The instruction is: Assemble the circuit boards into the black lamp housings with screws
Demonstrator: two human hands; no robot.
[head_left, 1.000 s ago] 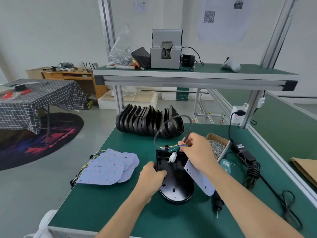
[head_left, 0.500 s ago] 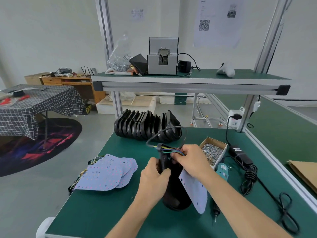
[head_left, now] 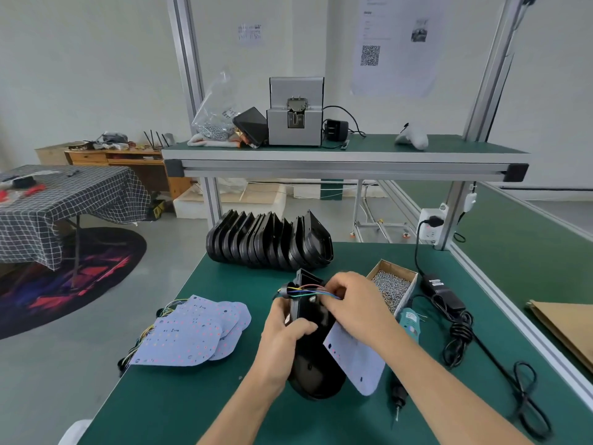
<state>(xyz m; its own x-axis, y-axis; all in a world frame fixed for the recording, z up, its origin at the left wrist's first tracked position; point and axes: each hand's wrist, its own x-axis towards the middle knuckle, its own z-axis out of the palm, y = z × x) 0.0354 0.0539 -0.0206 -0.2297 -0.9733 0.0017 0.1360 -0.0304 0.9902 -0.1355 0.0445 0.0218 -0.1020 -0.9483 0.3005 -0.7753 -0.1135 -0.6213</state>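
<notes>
We judge black housing rigid, light plastic shell, smooth and liable to slip; best held by rim. It stands tilted on edge on table, near front. Left hand grip closed round its left rim, thumb on inside.

Circuit board: thin, stiff, likely fragile; handle by edges. It leans against housing's right side.

Coloured wires: soft, limp. Right hand grip pinches them at housing's top end.

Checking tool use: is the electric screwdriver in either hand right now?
No, the electric screwdriver lies on the green mat while the left hand grips the black housing.
</notes>
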